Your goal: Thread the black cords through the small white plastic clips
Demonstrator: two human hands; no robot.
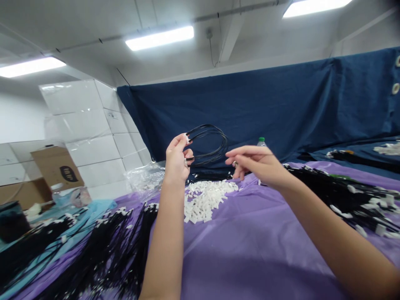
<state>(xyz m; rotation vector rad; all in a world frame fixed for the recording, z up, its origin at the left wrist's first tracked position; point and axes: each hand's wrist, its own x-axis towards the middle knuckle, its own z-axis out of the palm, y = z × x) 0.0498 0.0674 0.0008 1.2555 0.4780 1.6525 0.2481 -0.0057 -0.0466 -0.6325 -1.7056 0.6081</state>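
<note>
My left hand (180,158) is raised over the table, its thumb and fingers closed on a loop of thin black cable (222,135). White ends of the cable show between the fingertips. The loop bows out to the right in the air. Close to its right side is my right hand (254,162), with fingers stretched out and slightly bent and nothing visible in them. Whether its fingertips touch the loop I cannot tell. Below both hands a heap of small white plastic pieces (204,200) lies on the purple cloth (237,246).
Bundles of black cables with white ends (106,246) lie at left; more cables (340,191) lie at right. Clear plastic wrap (145,177), a bottle (59,193) and a brown carton (58,166) stand near stacked white boxes (90,133). A blue curtain (250,104) hangs behind.
</note>
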